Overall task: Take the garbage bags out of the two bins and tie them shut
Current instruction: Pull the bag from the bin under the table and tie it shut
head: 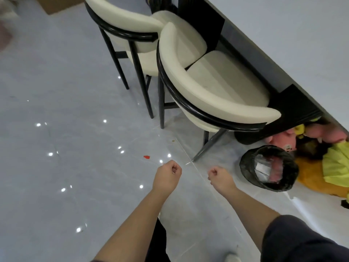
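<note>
- both hands are curled into fists with nothing gripped: left hand (167, 173) and right hand (220, 176) are held side by side above the floor (56, 110).
- black garbage bag (245, 163) is seen lining the bin (268, 185) at 3 o'clock of the right hand, beside plush toys (319, 171).
- two chairs (217, 87) are located at 12 o'clock.

No text, label or number could be read; the white wrapper (262, 168) inside the black-bagged round bin (245, 164) was blurred

Two fisted hands, left hand (168, 172), right hand (217, 175), bag-lined bin (269, 168), chairs (207, 86)
</note>
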A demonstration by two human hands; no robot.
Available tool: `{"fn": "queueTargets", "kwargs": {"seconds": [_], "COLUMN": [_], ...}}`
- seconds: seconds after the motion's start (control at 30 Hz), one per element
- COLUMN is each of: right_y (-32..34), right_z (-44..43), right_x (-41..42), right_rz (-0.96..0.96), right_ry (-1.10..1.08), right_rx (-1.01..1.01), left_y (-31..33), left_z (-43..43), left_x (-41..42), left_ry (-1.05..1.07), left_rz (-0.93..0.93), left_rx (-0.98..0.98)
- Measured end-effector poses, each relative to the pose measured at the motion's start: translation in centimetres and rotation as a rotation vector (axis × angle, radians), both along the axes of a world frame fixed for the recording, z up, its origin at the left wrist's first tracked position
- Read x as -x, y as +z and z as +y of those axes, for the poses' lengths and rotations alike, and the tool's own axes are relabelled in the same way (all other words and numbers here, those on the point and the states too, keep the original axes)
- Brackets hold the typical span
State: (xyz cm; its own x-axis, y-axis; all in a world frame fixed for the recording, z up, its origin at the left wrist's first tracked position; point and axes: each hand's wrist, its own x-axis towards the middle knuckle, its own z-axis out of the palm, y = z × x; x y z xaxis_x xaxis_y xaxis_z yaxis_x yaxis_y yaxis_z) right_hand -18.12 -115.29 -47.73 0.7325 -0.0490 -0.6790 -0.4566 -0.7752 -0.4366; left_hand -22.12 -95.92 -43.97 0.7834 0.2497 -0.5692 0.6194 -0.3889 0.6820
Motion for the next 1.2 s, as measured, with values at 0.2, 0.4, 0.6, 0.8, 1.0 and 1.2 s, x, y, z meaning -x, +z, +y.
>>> {"fn": "queueTargets", "kwargs": {"seconds": [0.2, 0.4, 0.6, 0.8, 1.0, 1.2], "right_y": [-6.2, -17.2, -25.9, -29.5, -28.9, -27.5], "right_z": [-7.8, -16.4, -22.2, -23.5, -17.9, -7.9], "right_x": [0.5, -1.7, -4.1, -5.6, -2.6, 1.8], "right_rz": [-0.011, -0.099, -0.203, -0.34, -0.282, -0.132], "right_ry": [0.151, 0.068, 0.017, 0.079, 0.214, 0.319], "right_rx": [0.212, 0.483, 0.711, 0.787, 0.651, 0.533], "left_y": [-6.8, -18.5, -30.0, -35.6, -33.8, -30.1], "left_z": [-8.2, -14.8, -18.3, -18.0, -15.7, -10.9], "left_x": [1.5, -1.2, -3.4, -2.8, -0.7, 1.5], "left_ry": [0.015, -0.101, -0.139, -0.091, -0.085, -0.009], "left_rz": [0.017, -0.046, -0.103, -0.089, -0.008, 0.052], "left_rx": [-0.006, 0.013, 0.037, 0.039, 0.056, 0.053]}}
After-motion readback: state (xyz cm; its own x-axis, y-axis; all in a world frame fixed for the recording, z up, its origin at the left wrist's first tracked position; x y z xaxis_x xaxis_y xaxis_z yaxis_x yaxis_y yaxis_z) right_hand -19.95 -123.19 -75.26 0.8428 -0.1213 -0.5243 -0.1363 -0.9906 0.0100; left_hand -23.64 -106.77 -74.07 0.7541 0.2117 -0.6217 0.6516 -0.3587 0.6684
